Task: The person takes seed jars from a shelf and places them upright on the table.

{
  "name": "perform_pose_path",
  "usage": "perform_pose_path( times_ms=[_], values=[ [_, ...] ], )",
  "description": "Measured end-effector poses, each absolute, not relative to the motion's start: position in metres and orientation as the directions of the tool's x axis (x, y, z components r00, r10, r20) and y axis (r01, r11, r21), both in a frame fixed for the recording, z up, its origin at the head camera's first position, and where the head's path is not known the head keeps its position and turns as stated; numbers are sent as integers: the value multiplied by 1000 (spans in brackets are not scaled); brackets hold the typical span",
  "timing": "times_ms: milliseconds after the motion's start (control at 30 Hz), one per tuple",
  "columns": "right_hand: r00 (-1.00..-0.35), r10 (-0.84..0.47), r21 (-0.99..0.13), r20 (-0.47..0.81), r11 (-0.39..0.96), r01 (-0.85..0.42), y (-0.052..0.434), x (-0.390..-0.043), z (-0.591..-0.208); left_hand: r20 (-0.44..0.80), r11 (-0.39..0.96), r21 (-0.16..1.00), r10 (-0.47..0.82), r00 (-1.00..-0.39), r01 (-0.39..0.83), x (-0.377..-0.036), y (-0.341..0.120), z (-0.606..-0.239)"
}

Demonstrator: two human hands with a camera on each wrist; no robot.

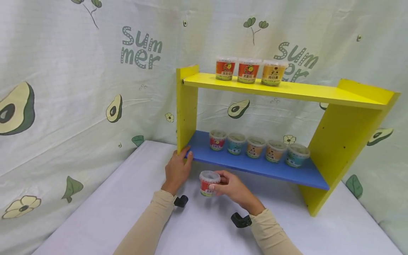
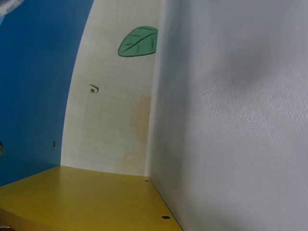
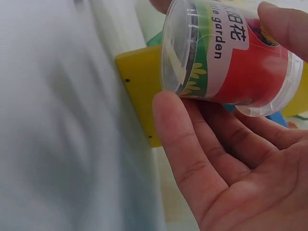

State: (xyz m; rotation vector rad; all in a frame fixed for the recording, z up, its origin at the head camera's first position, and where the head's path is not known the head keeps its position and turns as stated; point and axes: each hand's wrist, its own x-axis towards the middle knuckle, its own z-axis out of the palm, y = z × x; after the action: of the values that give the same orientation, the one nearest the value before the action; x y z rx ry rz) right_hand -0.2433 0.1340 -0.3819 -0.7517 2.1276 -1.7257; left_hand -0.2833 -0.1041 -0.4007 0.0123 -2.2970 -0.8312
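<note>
My right hand (image 1: 235, 190) holds a clear plastic cup with a red label (image 1: 206, 187) above the white table, in front of the shelf. In the right wrist view the cup (image 3: 257, 72) lies sideways across the picture, between the thumb and the fingers (image 3: 175, 127). My left hand (image 1: 177, 170) grips the lower front corner of the yellow and blue shelf, where the yellow side panel (image 1: 186, 117) meets the blue board (image 1: 223, 159). The left wrist view shows the yellow panel (image 2: 91, 197) and blue board (image 2: 38, 86), but the left hand's grip is hidden there.
Several cups with pink, blue and orange labels stand in a row on the blue board, among them a blue-labelled cup (image 1: 296, 156) at the right. On the yellow top board (image 1: 318, 92) are two red-labelled cups and a yellow-labelled cup (image 1: 273, 73). A patterned curtain (image 1: 143, 88) hangs behind.
</note>
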Motion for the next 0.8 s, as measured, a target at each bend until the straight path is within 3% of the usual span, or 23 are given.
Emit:
perform_pose_path(
  times_ms=[567,800],
  values=[
    [-820,-571,-955,47,214,-204,117,-246,-407,644,821,520,-196,-740,235,-285,-107,-397],
    [-809,-586,-955,49,211,-211,114,-246,-415,621,824,526,-203,-757,210,-285,-108,-397]
  ],
)
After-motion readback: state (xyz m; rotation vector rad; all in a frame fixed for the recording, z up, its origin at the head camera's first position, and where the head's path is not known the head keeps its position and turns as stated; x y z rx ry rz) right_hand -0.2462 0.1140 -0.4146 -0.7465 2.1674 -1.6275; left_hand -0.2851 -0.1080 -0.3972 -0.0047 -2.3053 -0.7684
